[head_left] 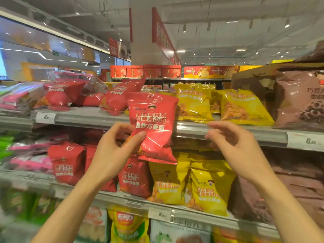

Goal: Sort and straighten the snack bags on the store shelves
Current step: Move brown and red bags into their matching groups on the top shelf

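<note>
My left hand (114, 148) grips a red snack bag (154, 123) by its lower left corner and holds it upright in front of the top shelf rail (228, 131). My right hand (231, 139) hovers just right of the bag with fingers loosely curled and holds nothing. More red bags (60, 95) lie tilted on the top shelf to the left. Yellow bags (243, 107) lean on the same shelf to the right. On the middle shelf stand red bags (67, 163) and yellow bags (210, 188).
Brown chocolate snack bags (301, 100) fill the far right of the top shelf. Pink bags (21, 97) lie at the far left. Price tags (46, 118) sit on the shelf rails. Red gift boxes (145, 71) stand on a shelf beyond.
</note>
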A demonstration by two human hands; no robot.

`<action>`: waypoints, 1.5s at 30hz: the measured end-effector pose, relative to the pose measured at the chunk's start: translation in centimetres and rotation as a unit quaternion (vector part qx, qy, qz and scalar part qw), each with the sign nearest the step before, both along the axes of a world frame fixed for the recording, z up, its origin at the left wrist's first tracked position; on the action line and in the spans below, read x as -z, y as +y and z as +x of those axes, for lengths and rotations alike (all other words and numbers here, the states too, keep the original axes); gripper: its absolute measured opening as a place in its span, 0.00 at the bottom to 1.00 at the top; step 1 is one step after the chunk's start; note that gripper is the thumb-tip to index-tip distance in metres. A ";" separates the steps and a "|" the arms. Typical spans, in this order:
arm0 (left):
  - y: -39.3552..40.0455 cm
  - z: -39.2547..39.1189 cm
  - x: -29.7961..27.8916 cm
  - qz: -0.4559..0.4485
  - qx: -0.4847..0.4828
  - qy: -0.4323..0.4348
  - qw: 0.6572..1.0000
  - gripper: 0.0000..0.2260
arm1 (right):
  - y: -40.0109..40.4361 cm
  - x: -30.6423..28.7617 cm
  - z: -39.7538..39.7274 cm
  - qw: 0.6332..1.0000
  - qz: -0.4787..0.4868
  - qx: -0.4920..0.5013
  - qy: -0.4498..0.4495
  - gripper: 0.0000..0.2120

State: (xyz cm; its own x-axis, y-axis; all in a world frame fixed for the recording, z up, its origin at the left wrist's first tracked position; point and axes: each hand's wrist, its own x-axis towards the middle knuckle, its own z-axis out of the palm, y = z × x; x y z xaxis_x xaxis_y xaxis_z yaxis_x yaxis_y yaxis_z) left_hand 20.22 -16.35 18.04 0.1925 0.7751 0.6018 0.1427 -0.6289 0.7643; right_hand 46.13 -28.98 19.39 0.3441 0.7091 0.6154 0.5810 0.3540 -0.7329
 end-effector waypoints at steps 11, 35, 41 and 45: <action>4.1 -7.4 6.0 -0.042 0.021 -0.035 0.998 0.15 | 1.9 5.6 -5.7 0.996 -0.071 0.057 -0.007 0.06; 20.9 -20.9 -3.9 0.048 0.082 -0.025 0.995 0.12 | 15.8 -1.8 -22.8 0.962 -0.040 0.231 -0.139 0.03; 25.3 -18.9 -9.1 0.110 0.000 0.072 0.991 0.14 | 21.4 -5.9 -22.1 0.921 -0.029 0.293 -0.254 0.07; 27.5 -17.2 -10.3 0.152 -0.072 0.166 0.972 0.20 | 24.2 -7.8 -22.2 0.897 -0.057 0.308 -0.313 0.21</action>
